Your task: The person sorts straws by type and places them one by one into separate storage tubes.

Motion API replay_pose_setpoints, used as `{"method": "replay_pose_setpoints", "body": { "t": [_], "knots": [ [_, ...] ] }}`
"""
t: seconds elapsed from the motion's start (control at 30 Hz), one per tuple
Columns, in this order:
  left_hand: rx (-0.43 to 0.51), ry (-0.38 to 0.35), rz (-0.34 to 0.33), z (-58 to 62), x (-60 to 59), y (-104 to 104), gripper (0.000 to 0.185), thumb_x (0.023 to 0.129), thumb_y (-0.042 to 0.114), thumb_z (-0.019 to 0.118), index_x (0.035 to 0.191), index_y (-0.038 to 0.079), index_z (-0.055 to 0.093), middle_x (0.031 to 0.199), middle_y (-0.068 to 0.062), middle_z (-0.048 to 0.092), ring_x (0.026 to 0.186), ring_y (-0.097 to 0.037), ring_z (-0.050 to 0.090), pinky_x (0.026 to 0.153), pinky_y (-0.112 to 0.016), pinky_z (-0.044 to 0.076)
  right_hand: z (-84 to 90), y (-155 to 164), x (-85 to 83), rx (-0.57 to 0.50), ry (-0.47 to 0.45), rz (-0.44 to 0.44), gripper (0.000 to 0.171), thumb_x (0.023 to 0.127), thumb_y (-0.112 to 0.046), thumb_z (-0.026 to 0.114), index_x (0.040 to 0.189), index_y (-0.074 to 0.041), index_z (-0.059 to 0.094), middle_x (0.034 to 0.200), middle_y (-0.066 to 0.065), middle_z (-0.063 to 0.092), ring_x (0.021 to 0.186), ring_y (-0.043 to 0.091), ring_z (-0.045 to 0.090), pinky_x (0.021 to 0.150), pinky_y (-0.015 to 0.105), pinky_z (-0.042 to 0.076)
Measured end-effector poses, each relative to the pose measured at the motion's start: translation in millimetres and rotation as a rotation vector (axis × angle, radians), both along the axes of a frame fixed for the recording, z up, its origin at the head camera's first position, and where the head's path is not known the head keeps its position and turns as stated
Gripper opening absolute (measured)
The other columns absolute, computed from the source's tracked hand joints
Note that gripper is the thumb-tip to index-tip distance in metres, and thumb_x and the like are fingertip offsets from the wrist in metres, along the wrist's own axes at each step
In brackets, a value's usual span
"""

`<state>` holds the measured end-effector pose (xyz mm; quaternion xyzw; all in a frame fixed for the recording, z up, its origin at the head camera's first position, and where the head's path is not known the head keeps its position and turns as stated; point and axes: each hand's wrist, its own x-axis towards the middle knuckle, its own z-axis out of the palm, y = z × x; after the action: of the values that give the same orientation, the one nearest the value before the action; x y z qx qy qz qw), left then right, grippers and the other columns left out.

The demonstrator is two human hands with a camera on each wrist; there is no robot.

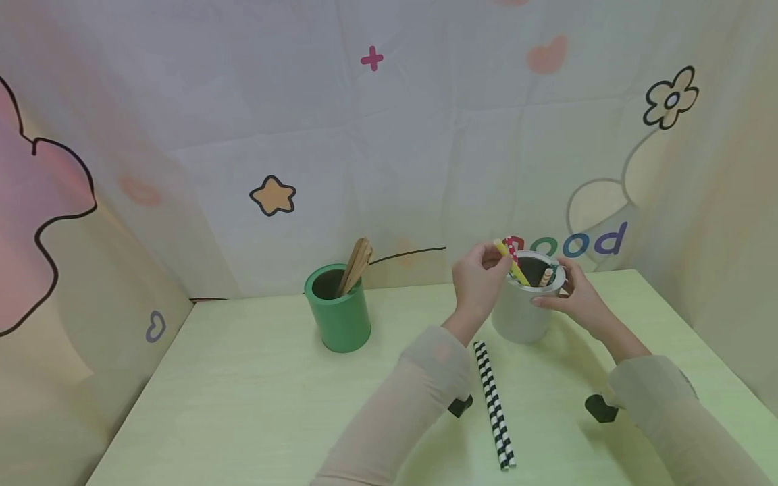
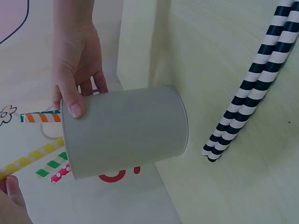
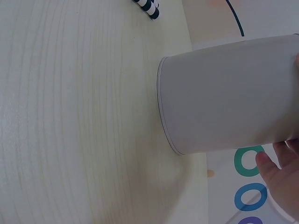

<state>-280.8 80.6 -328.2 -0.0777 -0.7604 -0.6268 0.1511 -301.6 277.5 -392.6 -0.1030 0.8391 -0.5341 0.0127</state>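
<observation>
My left hand [image 1: 479, 282] pinches a yellow paper straw [image 2: 35, 155] with pale dots near its upper end. The straw's lower part goes into the mouth of a light grey canister [image 1: 521, 316] standing upright on the table. My right hand [image 1: 580, 300] holds the canister by its right side near the rim, thumb on the outer wall. Out of the same mouth stick an orange-striped straw [image 2: 42, 117], a green-striped straw [image 2: 52, 163] and a pink dotted straw [image 2: 60, 173]. Two black-and-white striped straws [image 1: 495, 408] lie side by side in front of the canister.
To the left stands a green canister [image 1: 340, 324] with several flat wooden sticks [image 1: 356, 266] leaning in it. A printed cloth [image 1: 401, 169] hangs behind the pale table [image 1: 243, 405] and at its sides.
</observation>
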Motion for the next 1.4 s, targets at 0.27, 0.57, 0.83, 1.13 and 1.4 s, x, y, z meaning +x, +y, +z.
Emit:
{"method": "replay_pose_setpoints", "body": {
  "t": [0.27, 0.57, 0.83, 1.13, 1.4],
  "knots": [
    [-0.040, -0.065, -0.013, -10.5, 4.2, 7.7, 0.011, 0.080, 0.023, 0.064, 0.088, 0.015, 0.064, 0.086, 0.005, 0.067, 0.076, -0.001, 0.061, 0.068, -0.012, 0.048, -0.5, -0.9, 1.3, -0.010, 0.007, 0.000, 0.091, 0.079, -0.020, 0.066, 0.138, -0.007, -0.001, 0.140, 0.023, 0.017, 0.130, 0.043, 0.016, 0.100, 0.057, 0.024],
    [-0.067, -0.143, -0.004, -24.1, 6.1, 9.3, 0.013, 0.081, 0.027, 0.063, 0.089, 0.016, 0.064, 0.086, 0.006, 0.067, 0.078, -0.003, 0.061, 0.068, -0.015, 0.049, -2.1, -1.9, 1.8, -0.023, 0.031, 0.006, 0.088, 0.079, -0.017, 0.066, 0.137, -0.003, 0.002, 0.140, 0.023, 0.017, 0.130, 0.044, 0.016, 0.100, 0.058, 0.023],
    [-0.078, -0.161, 0.010, -32.2, 8.7, 7.4, 0.012, 0.081, 0.026, 0.063, 0.088, 0.016, 0.064, 0.088, 0.006, 0.068, 0.082, -0.005, 0.062, 0.071, -0.016, 0.049, -1.3, -1.6, 2.0, -0.024, 0.030, 0.014, 0.089, 0.079, -0.014, 0.065, 0.138, -0.005, -0.001, 0.141, 0.024, 0.014, 0.130, 0.043, 0.015, 0.099, 0.057, 0.024],
    [-0.045, -0.168, 0.004, -43.8, 8.0, 2.7, 0.016, 0.080, 0.029, 0.063, 0.092, 0.017, 0.063, 0.090, 0.008, 0.065, 0.085, -0.005, 0.062, 0.072, -0.018, 0.051, -3.4, -1.5, -0.6, -0.018, 0.040, 0.004, 0.087, 0.079, -0.017, 0.066, 0.137, -0.005, 0.003, 0.140, 0.022, 0.018, 0.130, 0.042, 0.017, 0.100, 0.056, 0.025],
    [0.011, -0.187, 0.004, -60.2, 5.2, -7.5, 0.023, 0.080, 0.020, 0.065, 0.101, 0.013, 0.061, 0.092, 0.004, 0.063, 0.084, -0.009, 0.062, 0.070, -0.020, 0.051, -2.4, -0.6, -0.8, -0.010, 0.031, 0.003, 0.088, 0.079, -0.019, 0.066, 0.137, -0.004, 0.002, 0.141, 0.023, 0.016, 0.131, 0.042, 0.016, 0.100, 0.055, 0.025]
  ]
}}
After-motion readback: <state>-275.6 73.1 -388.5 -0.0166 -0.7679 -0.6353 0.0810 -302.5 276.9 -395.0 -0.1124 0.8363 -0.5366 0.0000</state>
